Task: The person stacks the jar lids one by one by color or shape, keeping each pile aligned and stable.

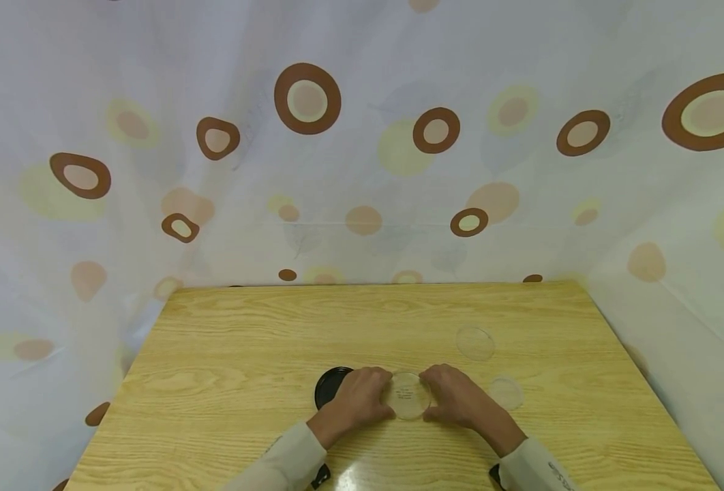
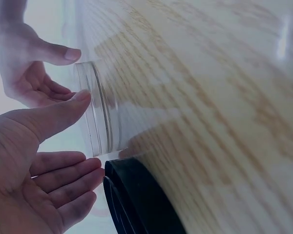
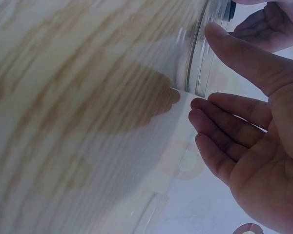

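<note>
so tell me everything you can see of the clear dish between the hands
The clear dish is round and looks like plastic or glass, with dark print too small to read. Its low side shows layered rims. It lies flat on the wood-grained table, right of a black disc. The left hand and right hand flank it, thumbs at its rim; finger contact is unclear.

Ok so your left hand [image 1: 360,395] and right hand [image 1: 457,401] are facing each other, thumbs [image 2: 58,115] apart from gently curved fingers [image 3: 229,122].
</note>
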Available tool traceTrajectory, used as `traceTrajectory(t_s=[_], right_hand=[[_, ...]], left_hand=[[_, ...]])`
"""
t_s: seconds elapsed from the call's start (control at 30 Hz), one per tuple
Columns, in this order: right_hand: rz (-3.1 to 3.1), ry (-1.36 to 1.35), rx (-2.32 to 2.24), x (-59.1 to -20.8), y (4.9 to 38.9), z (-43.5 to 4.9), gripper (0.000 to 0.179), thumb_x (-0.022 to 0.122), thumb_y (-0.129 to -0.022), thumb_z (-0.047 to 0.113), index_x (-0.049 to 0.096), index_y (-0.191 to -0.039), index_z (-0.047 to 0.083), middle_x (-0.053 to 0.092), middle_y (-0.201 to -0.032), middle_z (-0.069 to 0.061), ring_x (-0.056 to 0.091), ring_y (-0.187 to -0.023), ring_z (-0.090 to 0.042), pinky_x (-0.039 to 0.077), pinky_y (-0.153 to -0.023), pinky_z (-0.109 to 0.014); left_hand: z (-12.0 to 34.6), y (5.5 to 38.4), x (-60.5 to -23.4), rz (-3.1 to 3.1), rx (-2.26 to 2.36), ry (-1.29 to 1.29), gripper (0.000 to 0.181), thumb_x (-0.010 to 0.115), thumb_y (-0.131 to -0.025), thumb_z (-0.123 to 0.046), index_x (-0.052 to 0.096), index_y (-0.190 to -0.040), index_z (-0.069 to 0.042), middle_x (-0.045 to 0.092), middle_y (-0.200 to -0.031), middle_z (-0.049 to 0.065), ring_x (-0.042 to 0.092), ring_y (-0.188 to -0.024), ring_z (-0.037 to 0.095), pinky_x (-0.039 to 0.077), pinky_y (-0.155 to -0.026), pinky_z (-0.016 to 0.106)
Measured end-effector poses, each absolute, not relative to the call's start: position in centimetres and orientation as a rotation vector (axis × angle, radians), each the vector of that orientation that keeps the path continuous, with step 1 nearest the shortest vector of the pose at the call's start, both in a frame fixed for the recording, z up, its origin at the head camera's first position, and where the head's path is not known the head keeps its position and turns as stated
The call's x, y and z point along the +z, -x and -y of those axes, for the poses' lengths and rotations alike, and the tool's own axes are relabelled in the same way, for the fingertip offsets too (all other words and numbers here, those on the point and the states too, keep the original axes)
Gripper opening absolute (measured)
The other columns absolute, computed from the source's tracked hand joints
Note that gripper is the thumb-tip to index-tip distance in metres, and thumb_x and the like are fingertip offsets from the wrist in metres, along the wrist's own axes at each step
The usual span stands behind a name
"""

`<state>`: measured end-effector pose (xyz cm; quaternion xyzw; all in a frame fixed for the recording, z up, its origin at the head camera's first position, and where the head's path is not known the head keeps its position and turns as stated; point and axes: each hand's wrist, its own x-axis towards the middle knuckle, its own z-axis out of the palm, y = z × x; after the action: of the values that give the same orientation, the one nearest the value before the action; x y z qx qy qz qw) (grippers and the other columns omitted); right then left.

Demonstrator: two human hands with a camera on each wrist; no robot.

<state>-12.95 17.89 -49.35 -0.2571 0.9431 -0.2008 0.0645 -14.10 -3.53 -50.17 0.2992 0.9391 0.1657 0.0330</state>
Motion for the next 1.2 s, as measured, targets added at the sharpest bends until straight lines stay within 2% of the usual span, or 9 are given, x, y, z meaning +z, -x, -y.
traceTrajectory(t_s=[0.2, 0.33, 0.47, 0.57, 0.7, 0.9, 1.2], right_hand=[[-2.865, 0.741, -0.598, -49.3, 12.9, -18.2, 0.060, 0.086, -0.066, 0.022, 0.062, -0.113, -0.006, 0.066, -0.112, -0.016, 0.060, -0.106, -0.034, 0.048, -0.092, -0.048], [-2.853, 0.614, -0.659, -49.0, 12.8, -18.5, 0.062, 0.087, -0.066, 0.022, 0.061, -0.115, -0.005, 0.064, -0.117, -0.018, 0.058, -0.111, -0.036, 0.047, -0.096, -0.050], [-2.846, 0.520, -0.665, -48.6, 12.8, -18.9, 0.063, 0.086, -0.066, 0.022, 0.061, -0.118, -0.005, 0.062, -0.120, -0.018, 0.056, -0.114, -0.037, 0.045, -0.098, -0.050], [-2.848, 0.509, -0.650, -48.3, 12.8, -19.4, 0.063, 0.086, -0.067, 0.022, 0.061, -0.118, -0.005, 0.062, -0.121, -0.019, 0.056, -0.115, -0.038, 0.045, -0.098, -0.051], [-2.857, 0.495, -0.663, -48.1, 12.8, -20.0, 0.064, 0.086, -0.067, 0.024, 0.061, -0.119, -0.004, 0.062, -0.122, -0.019, 0.056, -0.115, -0.038, 0.044, -0.098, -0.052], [-2.874, 0.486, -0.693, -48.1, 13.0, -21.0, 0.063, 0.085, -0.069, 0.026, 0.061, -0.119, -0.004, 0.062, -0.121, -0.019, 0.057, -0.113, -0.038, 0.047, -0.094, -0.051], [-2.889, 0.471, -0.728, -47.9, 13.1, -22.5, 0.062, 0.084, -0.070, 0.024, 0.060, -0.119, -0.005, 0.062, -0.119, -0.020, 0.060, -0.106, -0.037, 0.050, -0.089, -0.050]], left_hand=[[3.7, 14.0, -50.1, -2.894, 0.509, -0.900, 0.040, 0.085, -0.067, -0.033, 0.069, -0.096, -0.012, 0.070, -0.094, -0.002, 0.061, -0.075, 0.008, 0.047, -0.060, 0.021], [3.7, 13.9, -49.8, -2.906, 0.494, -0.893, 0.045, 0.084, -0.069, -0.033, 0.068, -0.104, -0.011, 0.070, -0.101, 0.000, 0.065, -0.085, 0.012, 0.050, -0.067, 0.024], [3.6, 14.0, -49.8, -2.933, 0.485, -0.929, 0.040, 0.082, -0.072, -0.032, 0.067, -0.102, -0.011, 0.069, -0.100, 0.000, 0.064, -0.087, 0.012, 0.050, -0.068, 0.024], [3.4, 14.1, -49.7, -2.941, 0.482, -0.943, 0.042, 0.080, -0.074, -0.032, 0.066, -0.107, -0.010, 0.069, -0.107, 0.002, 0.065, -0.094, 0.015, 0.053, -0.073, 0.026], [2.9, 14.3, -49.5, -2.943, 0.473, -0.937, 0.054, 0.078, -0.077, -0.033, 0.063, -0.121, -0.007, 0.065, -0.121, 0.006, 0.063, -0.110, 0.021, 0.053, -0.088, 0.031], [2.1, 14.6, -49.1, -2.939, 0.506, -0.937, 0.056, 0.076, -0.079, -0.035, 0.061, -0.125, -0.007, 0.064, -0.123, 0.007, 0.062, -0.112, 0.021, 0.053, -0.090, 0.031], [0.7, 15.0, -48.6, -2.966, 0.502, -0.941, 0.056, 0.078, -0.077, -0.037, 0.062, -0.123, -0.009, 0.066, -0.121, 0.004, 0.062, -0.110, 0.018, 0.053, -0.087, 0.028]])
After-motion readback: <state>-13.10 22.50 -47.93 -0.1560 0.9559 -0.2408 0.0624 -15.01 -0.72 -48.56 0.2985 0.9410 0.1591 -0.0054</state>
